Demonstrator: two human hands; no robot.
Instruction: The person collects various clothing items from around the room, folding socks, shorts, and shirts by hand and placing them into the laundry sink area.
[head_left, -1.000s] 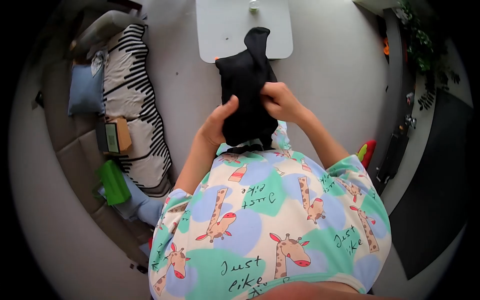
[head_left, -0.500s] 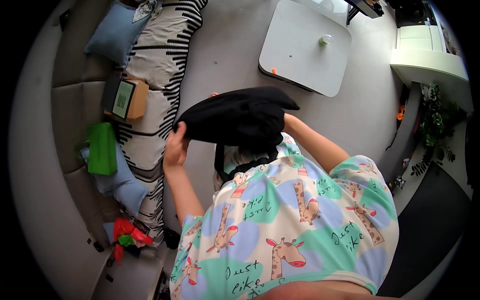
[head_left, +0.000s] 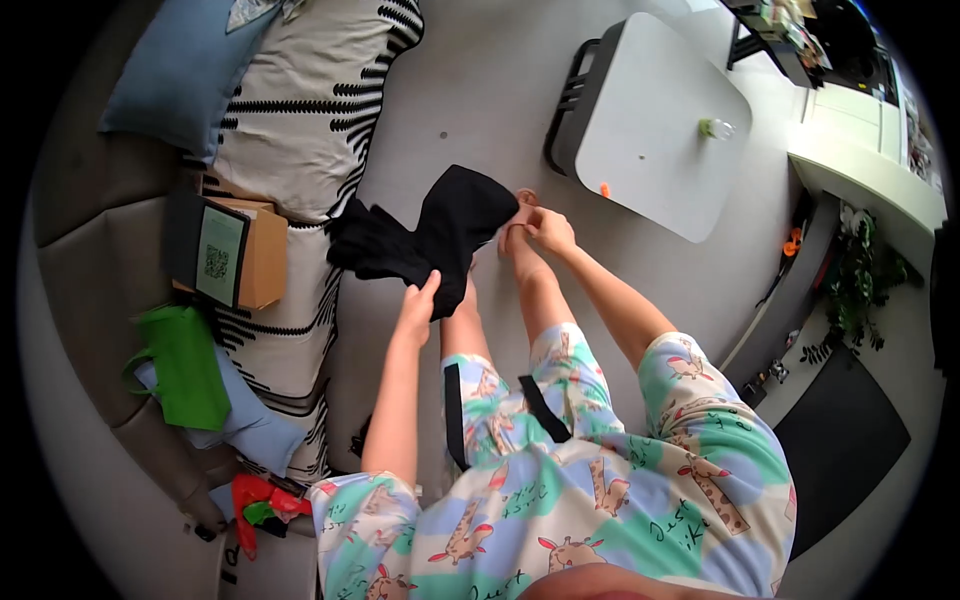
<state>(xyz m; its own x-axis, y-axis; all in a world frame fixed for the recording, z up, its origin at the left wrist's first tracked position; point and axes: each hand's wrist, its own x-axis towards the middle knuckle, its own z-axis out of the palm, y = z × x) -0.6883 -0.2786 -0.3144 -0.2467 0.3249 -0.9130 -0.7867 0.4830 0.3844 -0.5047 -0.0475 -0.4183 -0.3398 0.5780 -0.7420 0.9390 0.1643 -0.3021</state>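
A black cloth garment [head_left: 455, 225], its exact kind unclear, hangs loosely folded in front of my legs. My left hand [head_left: 415, 308] grips its lower edge, thumb on top. My right hand [head_left: 550, 232] is closed in a pinch beside the garment's right corner and my right foot [head_left: 520, 210]; what its fingertips hold is not plain. The cloth partly covers that foot. Two black straps, a left one [head_left: 455, 415] and a right one [head_left: 543, 408], lie over my patterned shorts.
On my left stands a sofa with a striped cover [head_left: 290, 130], bearing a cardboard box [head_left: 262, 258], a framed QR code [head_left: 218, 255], a green bag [head_left: 185, 370] and blue pillows. Ahead right is a white table [head_left: 660, 130] with a cup [head_left: 716, 128]. A plant [head_left: 860, 270] stands right.
The garment has gone from bunched near my waist to lower and farther out, partly unfolded. My right hand has come into view beside my foot. My legs and the straps now show.
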